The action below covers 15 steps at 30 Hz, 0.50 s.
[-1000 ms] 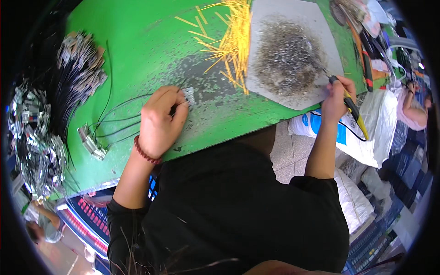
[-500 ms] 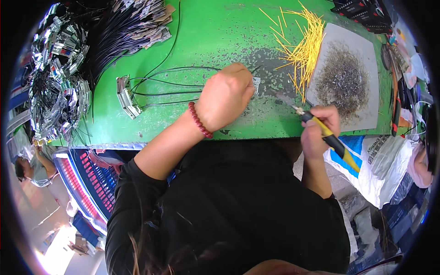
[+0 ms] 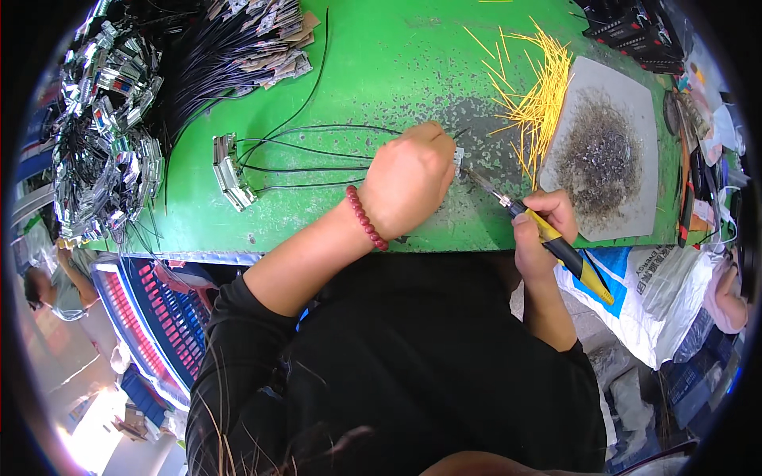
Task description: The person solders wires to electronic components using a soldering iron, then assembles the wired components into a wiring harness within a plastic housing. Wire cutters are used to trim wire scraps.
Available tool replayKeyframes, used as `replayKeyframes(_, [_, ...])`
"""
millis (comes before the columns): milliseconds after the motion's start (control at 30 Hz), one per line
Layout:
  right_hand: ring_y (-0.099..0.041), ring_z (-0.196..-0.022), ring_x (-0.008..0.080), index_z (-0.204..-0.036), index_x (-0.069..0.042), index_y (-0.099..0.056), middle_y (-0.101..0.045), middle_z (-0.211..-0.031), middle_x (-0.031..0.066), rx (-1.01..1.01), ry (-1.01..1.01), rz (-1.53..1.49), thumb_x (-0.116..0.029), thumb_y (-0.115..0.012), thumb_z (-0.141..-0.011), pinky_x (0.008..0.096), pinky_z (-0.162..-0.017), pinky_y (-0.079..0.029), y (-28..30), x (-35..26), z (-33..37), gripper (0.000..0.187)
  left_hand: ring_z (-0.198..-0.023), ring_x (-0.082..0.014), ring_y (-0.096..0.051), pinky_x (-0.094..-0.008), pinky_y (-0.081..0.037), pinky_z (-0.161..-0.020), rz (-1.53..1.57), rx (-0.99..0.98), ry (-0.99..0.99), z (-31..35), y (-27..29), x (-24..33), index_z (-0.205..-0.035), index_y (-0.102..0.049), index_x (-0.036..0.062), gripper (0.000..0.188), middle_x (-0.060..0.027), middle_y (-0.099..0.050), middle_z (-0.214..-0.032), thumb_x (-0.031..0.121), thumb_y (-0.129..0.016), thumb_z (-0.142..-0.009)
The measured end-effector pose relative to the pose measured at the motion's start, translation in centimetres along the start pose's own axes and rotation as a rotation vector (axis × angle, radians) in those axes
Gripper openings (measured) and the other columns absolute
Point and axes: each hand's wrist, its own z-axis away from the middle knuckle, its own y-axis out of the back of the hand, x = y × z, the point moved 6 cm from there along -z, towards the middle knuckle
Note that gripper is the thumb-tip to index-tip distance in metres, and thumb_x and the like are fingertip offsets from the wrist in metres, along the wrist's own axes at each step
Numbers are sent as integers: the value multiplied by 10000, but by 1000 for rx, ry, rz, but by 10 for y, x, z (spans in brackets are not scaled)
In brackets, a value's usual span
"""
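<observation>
My left hand (image 3: pixel 409 178), a red bead bracelet at its wrist, is closed over the ends of several black wires (image 3: pixel 317 169). The wires run left to a bent silver metal strip (image 3: pixel 230 174) lying on the table. Just past the fingers a small pale piece (image 3: pixel 459 156) sticks out; my hand hides the rest. My right hand (image 3: pixel 542 236) grips a soldering iron (image 3: pixel 559 247) with a yellow and black handle. Its dark tip points up and left, close beside the pale piece; whether they touch I cannot tell.
Yellow thin sticks (image 3: pixel 541 103) lie in a loose pile next to a grey board (image 3: pixel 643 190) covered with dark crumbs. Bundles of silver pieces with black wires (image 3: pixel 107 143) fill the left side of the green table (image 3: pixel 381 47). A blue basket (image 3: pixel 163 309) stands below the left edge.
The soldering iron's tip has come left to the pale piece by my left hand. The whole view has shifted slightly. Both hands keep their hold.
</observation>
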Motion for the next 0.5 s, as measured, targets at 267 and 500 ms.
replayKeyframes(267, [-420,-615,34,-889,-29,-524,-508,-740,-14,-36,4,45,-63,-671,-784,203,-554,-334,-2,-1,-3,184,-759,-357,-597,-419,-510,-658,-11,15,-14,0,0,4,-760,-576,-18,68,-162,-585,-827,19,-631,-772])
replayKeyframes(500, [-422,-641,33,-906,-27,-519,-509,-769,-8,38,20,-26,-51,-664,-785,198,-583,-347,6,2,5,190,-759,-357,-597,-420,-509,-661,-22,-1,-26,-1,0,5,-763,-580,-19,64,-164,-583,-822,19,-629,-777])
